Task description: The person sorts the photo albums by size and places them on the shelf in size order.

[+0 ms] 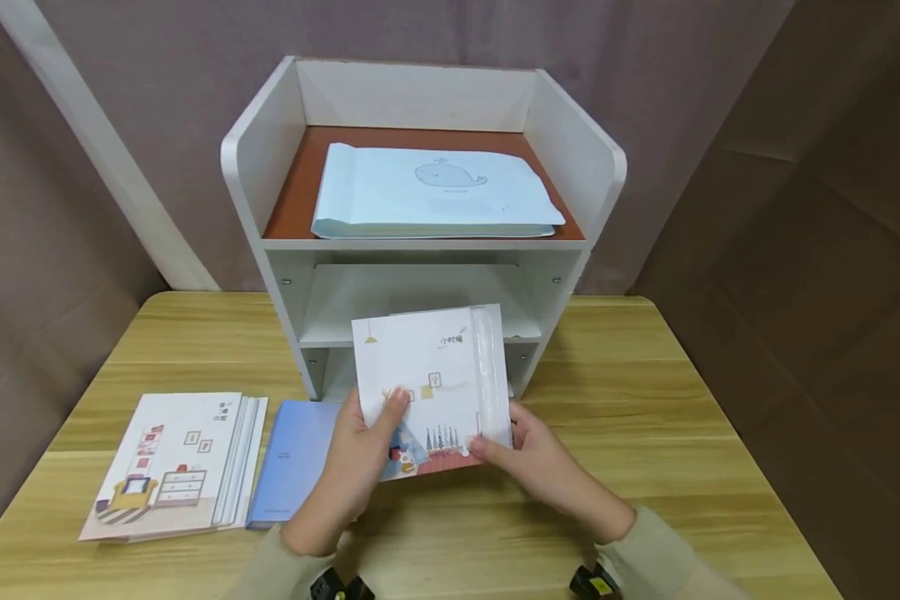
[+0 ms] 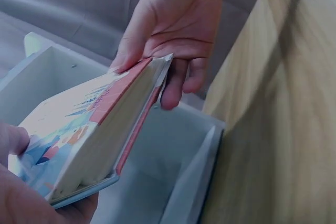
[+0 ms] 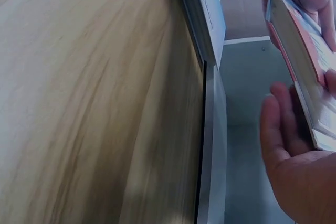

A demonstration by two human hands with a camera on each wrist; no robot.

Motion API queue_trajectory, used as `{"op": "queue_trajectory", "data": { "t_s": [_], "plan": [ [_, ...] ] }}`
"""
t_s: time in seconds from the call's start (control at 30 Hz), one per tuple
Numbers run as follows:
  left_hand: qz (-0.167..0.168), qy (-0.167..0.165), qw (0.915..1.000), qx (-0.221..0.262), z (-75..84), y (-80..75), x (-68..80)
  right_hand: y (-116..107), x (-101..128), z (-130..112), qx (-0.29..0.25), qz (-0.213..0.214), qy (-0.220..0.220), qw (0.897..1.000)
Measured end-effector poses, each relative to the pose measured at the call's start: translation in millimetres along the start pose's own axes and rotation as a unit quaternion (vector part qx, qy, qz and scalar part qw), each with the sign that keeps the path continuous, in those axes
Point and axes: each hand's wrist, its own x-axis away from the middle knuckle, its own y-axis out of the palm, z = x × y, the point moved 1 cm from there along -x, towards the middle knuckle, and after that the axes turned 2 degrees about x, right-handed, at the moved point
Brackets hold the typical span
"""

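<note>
Both hands hold a thick hardcover book [image 1: 420, 358] with a white illustrated cover and a clear strip down its right side, tilted in front of the white shelf unit [image 1: 273, 287]. My left hand [image 1: 356, 458] grips its left lower edge, thumb on the front cover. At the lower right corner, my right hand [image 1: 543, 467] has its thumb on the cover and its fingers behind. The left wrist view shows the book's page edges [image 2: 105, 148] between red and pale blue cover edges. In the right wrist view the right fingers [image 3: 278, 114] lie under the book.
On the shelf's brown top lies a pale blue packet [image 1: 390, 192] with a whale drawing. At left on the wooden table [image 1: 645, 400] lie a stack of white illustrated books [image 1: 187, 450] and a blue book [image 1: 292, 458], the latter partly behind my left hand. Curtains hang behind.
</note>
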Motion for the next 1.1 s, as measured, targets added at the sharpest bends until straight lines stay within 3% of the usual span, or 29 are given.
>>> {"op": "queue_trajectory", "data": {
  "t_s": [0.3,0.53,0.87,1.1],
  "plan": [
    [-0.028,0.037,0.9982,-0.038,17.5,-2.4,-4.4,6.3,-3.2,-5.7,-0.048,0.042,-0.026,0.998],
    [-0.049,0.054,0.9955,-0.062,21.1,-4.0,-3.0,4.6,-8.4,-13.3,-0.066,0.061,-0.068,0.994],
    [-0.069,0.051,0.9925,-0.087,19.7,-12.6,-2.5,1.1,-25.9,-31.5,-0.067,0.096,-0.042,0.992],
    [-0.038,0.074,0.9902,-0.112,25.0,-19.3,-1.4,5.9,-35.9,-41.9,-0.067,0.083,-0.049,0.993]
  ]
}}
